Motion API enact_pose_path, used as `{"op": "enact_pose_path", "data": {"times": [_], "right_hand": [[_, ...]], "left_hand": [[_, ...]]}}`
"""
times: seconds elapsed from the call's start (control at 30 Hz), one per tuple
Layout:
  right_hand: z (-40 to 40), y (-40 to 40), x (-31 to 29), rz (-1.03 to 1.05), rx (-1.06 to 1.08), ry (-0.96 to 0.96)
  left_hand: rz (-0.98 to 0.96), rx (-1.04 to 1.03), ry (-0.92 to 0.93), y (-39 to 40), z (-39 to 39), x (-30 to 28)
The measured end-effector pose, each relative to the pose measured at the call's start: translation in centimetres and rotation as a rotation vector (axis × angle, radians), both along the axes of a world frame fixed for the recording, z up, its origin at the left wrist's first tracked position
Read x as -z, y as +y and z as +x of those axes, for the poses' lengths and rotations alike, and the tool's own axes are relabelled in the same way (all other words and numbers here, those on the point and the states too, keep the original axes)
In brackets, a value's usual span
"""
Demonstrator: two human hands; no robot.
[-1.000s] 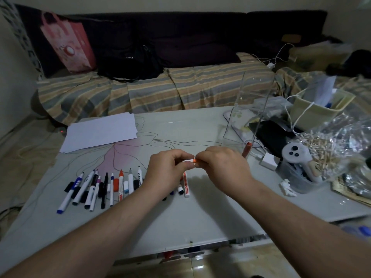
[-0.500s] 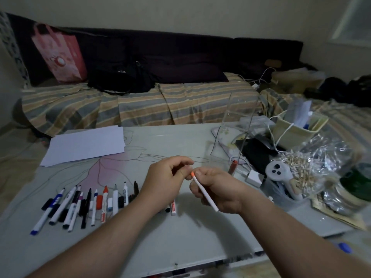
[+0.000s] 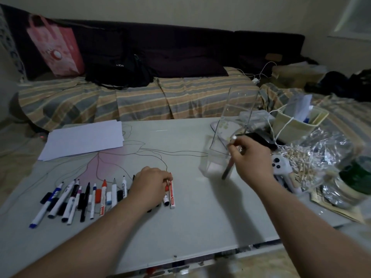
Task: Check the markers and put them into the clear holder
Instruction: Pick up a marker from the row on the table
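Your right hand (image 3: 253,157) pinches a marker (image 3: 230,155) by its upper end, lowering it tip-down into the clear holder (image 3: 224,135) at the table's (image 3: 200,227) far right. Your left hand (image 3: 149,182) rests with curled fingers on a red-and-white marker (image 3: 171,194) at the right end of the marker row (image 3: 80,197).

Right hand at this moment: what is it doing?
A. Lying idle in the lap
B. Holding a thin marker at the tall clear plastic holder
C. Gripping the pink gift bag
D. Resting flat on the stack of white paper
B: the right hand pinches a thin marker, angled tip-down at the tall clear plastic holder, far from the paper and the bag.
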State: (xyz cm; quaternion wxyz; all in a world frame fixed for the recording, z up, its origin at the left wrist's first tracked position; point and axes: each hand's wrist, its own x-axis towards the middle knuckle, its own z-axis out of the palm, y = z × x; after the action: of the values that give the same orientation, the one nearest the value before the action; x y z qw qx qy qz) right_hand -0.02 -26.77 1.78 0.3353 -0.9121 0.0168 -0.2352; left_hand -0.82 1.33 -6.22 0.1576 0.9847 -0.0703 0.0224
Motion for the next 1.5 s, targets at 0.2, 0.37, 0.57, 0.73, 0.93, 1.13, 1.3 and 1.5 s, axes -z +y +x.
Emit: {"op": "enact_pose_path", "data": {"times": [0.2, 0.37, 0.57, 0.73, 0.93, 1.13, 1.3, 1.5], "right_hand": [[1.0, -0.2, 1.1, -0.36, 0.019, 0.109], [1.5, -0.2, 1.7, -0.476, -0.009, 0.141], [0.7, 2.1, 1.7, -0.441, -0.059, -0.104], [-1.2, 8.5, 4.7, -0.418, -0.601, 0.202], [-1.9, 10.4, 10.0, -0.521, -0.665, 0.534], [-0.7, 9.9, 10.3, -0.556, -0.426, 0.554], [-0.4, 8.0, 9.1, -0.381, -0.292, 0.708], [-0.3, 6.1, 6.3, -0.05, -0.256, 0.659]], "left_hand": [[0.079, 0.005, 0.031, -0.1, 0.0, 0.4], [0.133, 0.011, 0.044, -0.3, 0.1, 0.8], [0.151, 0.001, 0.07, 0.0, 0.5, 1.4], [0.173, 0.024, 0.041, -0.1, 0.6, 1.7], [0.179, 0.045, 0.008, -0.1, 0.3, 2.0], [0.231, 0.076, -0.043, -0.8, 0.0, 2.6], [0.228, 0.044, -0.085, -1.4, 0.0, 3.0], [-0.551, -0.131, 0.048, -1.0, 0.2, 1.8]]}}
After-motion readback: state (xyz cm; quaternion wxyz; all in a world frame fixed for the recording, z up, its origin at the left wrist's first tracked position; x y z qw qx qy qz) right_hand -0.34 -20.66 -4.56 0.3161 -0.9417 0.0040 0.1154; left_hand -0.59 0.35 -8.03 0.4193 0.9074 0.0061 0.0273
